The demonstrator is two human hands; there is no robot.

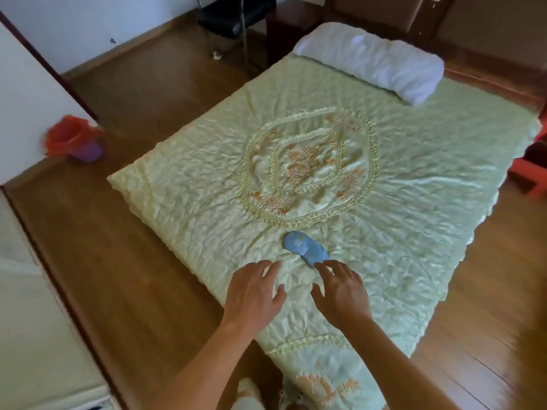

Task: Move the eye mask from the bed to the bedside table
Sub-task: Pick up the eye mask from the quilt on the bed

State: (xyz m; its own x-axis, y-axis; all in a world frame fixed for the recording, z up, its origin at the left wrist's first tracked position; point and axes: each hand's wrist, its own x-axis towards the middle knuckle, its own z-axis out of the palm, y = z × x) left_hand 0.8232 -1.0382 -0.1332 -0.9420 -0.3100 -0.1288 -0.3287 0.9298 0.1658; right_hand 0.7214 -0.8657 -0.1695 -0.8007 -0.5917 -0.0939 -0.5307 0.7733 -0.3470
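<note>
Head view: a blue eye mask [305, 247] lies flat on the pale green quilted bedspread [414, 202], near the bed's near end. Both hands hover just short of it, fingers spread and holding nothing; the right hand [340, 291] nearly reaches its near end, the left hand [254, 291] just to the left. Soft, light and limp by its look, it should lift with a pinch at either end. A dark wooden bedside table [288, 28] stands far off, beside the white pillow [373, 60].
</note>
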